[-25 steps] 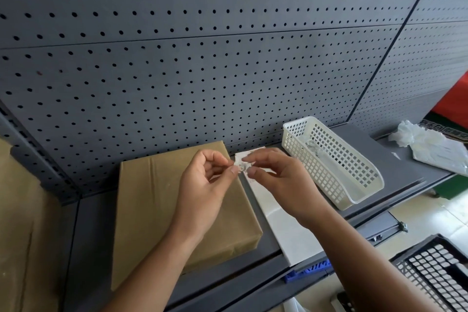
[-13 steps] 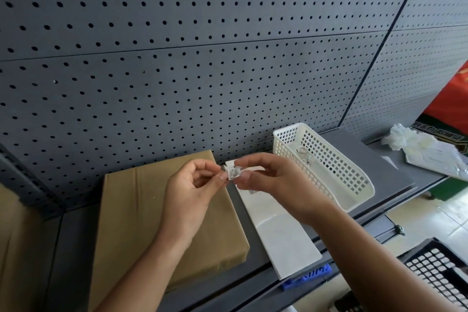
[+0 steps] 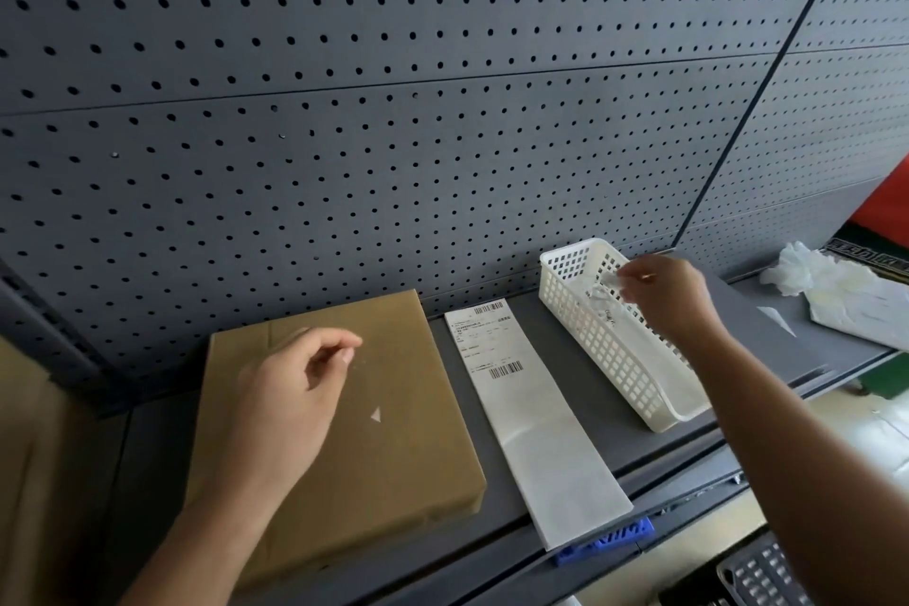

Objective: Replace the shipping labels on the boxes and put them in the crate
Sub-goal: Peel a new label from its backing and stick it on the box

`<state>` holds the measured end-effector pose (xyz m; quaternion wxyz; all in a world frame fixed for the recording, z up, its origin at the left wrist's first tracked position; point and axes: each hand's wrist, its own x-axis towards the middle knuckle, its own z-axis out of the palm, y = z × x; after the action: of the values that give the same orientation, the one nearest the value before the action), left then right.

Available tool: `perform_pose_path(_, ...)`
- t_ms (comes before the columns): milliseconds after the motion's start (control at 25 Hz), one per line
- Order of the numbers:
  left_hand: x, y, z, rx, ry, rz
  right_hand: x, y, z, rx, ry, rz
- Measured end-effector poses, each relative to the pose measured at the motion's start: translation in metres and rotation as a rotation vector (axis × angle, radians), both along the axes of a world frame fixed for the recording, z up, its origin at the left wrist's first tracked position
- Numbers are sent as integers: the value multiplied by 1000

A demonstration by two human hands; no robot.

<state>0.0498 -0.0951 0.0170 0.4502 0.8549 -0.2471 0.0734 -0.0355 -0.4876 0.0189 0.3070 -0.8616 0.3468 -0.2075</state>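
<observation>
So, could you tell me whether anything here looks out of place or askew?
Two small things: a white triangular scrap sits on the brown box, and the long label sheet lies slanted, its near end overhanging the shelf edge. Nothing looks spilled.

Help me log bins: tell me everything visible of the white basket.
The white basket is long, narrow plastic, with gridded walls and a low rounded near end. It sits upright and angled on the grey shelf, right of the label sheet. Crumpled clear scraps lie inside; the right hand pinches a scrap over its far end.
</observation>
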Motion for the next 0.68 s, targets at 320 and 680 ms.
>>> perform_pose_path(320,7,43,-23,217,30,51,32,-47,-60,-330,566,6)
perform_pose_path(680,5,42,-27,209,33,97,25,-23,-39,-445,463,32)
